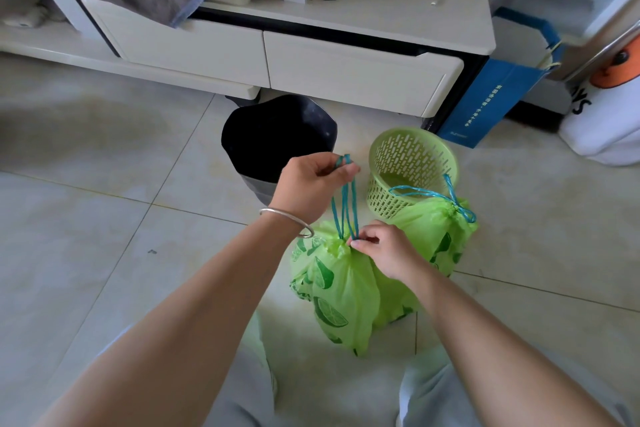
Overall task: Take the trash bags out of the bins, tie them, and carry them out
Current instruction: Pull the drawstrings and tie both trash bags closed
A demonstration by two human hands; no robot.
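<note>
Altogether two green bags [341, 288], two bins [277, 142].

Pale tiled floor [104, 184]: black bin [277, 139], green slotted basket [408, 170], two green lime-print bags [332, 291] [440, 236], blue paper bag [491, 94], white cabinet [311, 55] are supported.

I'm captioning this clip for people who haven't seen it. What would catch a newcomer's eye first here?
Front and centre, a bright green lime-print trash bag stands on the tiled floor, its blue drawstring pulled up by the left hand while the right hand pinches the gathered neck. Just right, a second green bag sits tied with a bow, and behind them stand a black bin and a green basket.
</note>
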